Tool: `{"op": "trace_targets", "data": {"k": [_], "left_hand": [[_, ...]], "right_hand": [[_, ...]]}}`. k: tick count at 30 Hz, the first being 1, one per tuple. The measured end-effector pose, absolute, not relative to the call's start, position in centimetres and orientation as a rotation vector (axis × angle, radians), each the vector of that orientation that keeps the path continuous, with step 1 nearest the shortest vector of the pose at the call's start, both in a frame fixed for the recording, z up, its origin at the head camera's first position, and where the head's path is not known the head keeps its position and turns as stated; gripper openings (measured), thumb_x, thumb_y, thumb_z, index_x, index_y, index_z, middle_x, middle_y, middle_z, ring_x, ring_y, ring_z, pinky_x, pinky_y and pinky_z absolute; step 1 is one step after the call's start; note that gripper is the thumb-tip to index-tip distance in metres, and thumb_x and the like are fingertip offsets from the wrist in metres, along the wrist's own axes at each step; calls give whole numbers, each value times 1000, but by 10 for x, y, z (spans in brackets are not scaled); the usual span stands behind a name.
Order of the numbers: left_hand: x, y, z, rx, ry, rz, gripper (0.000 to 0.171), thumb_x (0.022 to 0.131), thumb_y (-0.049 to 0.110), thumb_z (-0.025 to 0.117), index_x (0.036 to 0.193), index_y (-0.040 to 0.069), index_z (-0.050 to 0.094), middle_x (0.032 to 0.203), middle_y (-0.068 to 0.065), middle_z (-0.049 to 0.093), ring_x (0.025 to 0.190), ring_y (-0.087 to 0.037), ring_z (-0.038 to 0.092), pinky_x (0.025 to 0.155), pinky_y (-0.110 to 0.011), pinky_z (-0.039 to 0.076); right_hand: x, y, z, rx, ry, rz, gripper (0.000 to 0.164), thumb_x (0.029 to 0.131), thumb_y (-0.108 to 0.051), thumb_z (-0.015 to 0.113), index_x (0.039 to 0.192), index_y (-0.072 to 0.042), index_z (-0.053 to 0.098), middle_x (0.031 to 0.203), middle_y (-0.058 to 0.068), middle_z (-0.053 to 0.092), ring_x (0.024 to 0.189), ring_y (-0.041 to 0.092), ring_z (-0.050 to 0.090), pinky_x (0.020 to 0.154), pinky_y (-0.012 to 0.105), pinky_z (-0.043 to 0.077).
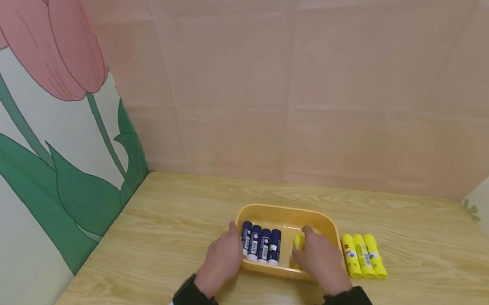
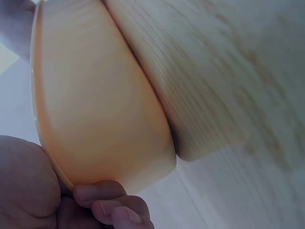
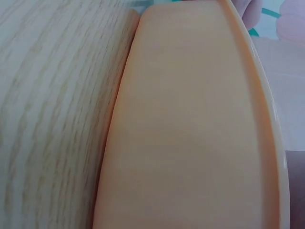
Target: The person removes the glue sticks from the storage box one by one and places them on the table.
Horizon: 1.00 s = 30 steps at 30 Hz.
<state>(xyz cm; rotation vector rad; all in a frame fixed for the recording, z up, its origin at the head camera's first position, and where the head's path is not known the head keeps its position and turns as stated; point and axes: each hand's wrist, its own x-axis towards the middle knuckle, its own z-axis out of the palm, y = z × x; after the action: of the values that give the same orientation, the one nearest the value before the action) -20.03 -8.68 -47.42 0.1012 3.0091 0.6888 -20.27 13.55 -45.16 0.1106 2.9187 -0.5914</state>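
Note:
A shallow orange-yellow tray lies on the table. My left hand grips its left end; in the left wrist view the fingers curl against the outer wall below the rim. Several dark blue glue sticks with white ends stand side by side in the tray's left part. My right hand reaches over the tray's right side and pinches a yellow glue stick inside it, partly hidden by the hand. In the right wrist view the tray's outer wall hides the fingers.
Three yellow glue sticks lie side by side on the wooden table, just right of the tray. A pink sheet covers the wall behind, and a tulip-painted wall stands at the left.

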Motion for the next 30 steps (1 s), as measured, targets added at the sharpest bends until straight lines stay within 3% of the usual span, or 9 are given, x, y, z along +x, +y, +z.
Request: {"op": "trace_targets", "data": {"k": [6,9,17,30], "left_hand": [[-200,-87,-474,128,3047,650,56,104,18,47,150,-10,32,90,-17,66,68,-19,58,62,-35,53],[-200,-87,-473,133,3050,643,55,104,18,47,150,-10,33,90,-17,66,67,-19,58,62,-36,53],[-200,-86,-474,110,3033,631,55,105,18,46,151,-8,32,90,-16,65,66,-17,56,59,-33,51],[-200,-86,-474,121,3045,623,56,105,19,47,151,-9,33,90,-16,65,67,-17,56,59,-33,51]], "right_hand": [[-208,136,-454,124,2921,-540,66,86,-22,72,142,3,47,115,25,64,81,28,56,72,47,53],[-210,137,-455,101,2947,-525,64,87,-21,70,142,2,48,116,27,64,81,29,57,70,48,54],[-214,140,-459,45,3001,-546,58,88,-18,65,140,3,49,99,20,65,73,27,55,56,38,47],[-221,140,-461,70,2987,-484,55,92,-20,64,140,3,49,88,14,61,68,25,54,54,34,44]]}}
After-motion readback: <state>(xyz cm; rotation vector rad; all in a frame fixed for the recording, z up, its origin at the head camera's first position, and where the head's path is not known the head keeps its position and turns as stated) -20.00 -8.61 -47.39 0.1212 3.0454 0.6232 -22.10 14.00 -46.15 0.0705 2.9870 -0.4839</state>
